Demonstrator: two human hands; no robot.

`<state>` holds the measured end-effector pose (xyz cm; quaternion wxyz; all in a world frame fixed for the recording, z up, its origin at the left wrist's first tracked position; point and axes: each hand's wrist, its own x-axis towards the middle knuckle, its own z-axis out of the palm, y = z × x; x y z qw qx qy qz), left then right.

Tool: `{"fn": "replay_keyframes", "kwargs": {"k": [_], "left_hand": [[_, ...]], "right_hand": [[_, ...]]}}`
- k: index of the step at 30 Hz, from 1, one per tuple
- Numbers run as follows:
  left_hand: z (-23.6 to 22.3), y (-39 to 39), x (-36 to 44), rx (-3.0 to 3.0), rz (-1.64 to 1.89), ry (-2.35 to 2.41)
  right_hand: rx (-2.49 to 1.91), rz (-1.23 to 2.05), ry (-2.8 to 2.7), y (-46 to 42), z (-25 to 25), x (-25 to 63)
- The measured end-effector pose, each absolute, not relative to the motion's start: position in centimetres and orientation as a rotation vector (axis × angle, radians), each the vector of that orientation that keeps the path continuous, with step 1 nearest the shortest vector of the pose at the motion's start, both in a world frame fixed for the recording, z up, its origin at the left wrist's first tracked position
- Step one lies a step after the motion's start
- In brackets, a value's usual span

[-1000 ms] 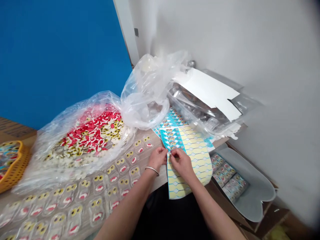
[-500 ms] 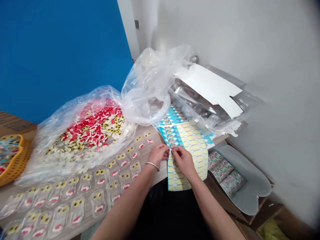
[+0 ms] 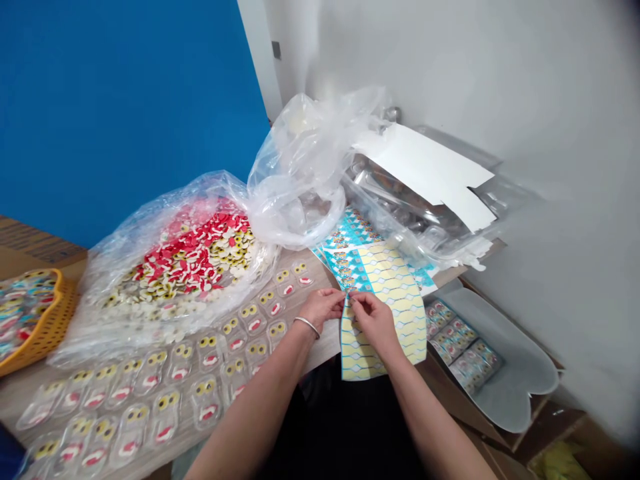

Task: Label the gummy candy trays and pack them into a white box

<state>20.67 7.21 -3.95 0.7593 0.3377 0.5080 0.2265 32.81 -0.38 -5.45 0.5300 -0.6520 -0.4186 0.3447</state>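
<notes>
My left hand point(image 3: 323, 310), with a thin bangle point(image 3: 307, 327) on its wrist, and my right hand point(image 3: 375, 323) meet at the upper edge of a yellow sticker sheet point(image 3: 387, 313). Both hands pinch that sheet between fingertips, close together. Its curved lower part hangs past my hands over the table edge. Beneath it lie blue-printed sticker sheets point(image 3: 350, 245). To my left, rows of clear blister packs point(image 3: 165, 400) with yellow eyes and red mouths lie on the table, near my left hand.
A clear plastic bag point(image 3: 190, 260) of red and yellow pieces lies left of the packs, and a yellow basket point(image 3: 45, 320) sits far left. Clear trays point(image 3: 400, 207) under a white card point(image 3: 430, 170) lie beyond my hands. An open cardboard box point(image 3: 463, 350) stands at right.
The whole view has shifted slightly. My hands have stayed together at the sheet's upper edge, and the sheet's lower end now sits a little higher.
</notes>
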Motion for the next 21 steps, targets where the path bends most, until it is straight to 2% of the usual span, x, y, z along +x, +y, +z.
{"fn": "replay_keyframes", "kwargs": {"k": [13,21], "left_hand": [[-3.1,6.2,20.4,0.577,0.415,1.000],[-2.7,4.3,22.2,0.644,0.620,0.998]], "right_hand": [[-1.648,0.872,-0.914,-0.8,-4.1,33.3],[-1.852,0.648,-1.051,-1.4,-1.9,33.9]]}}
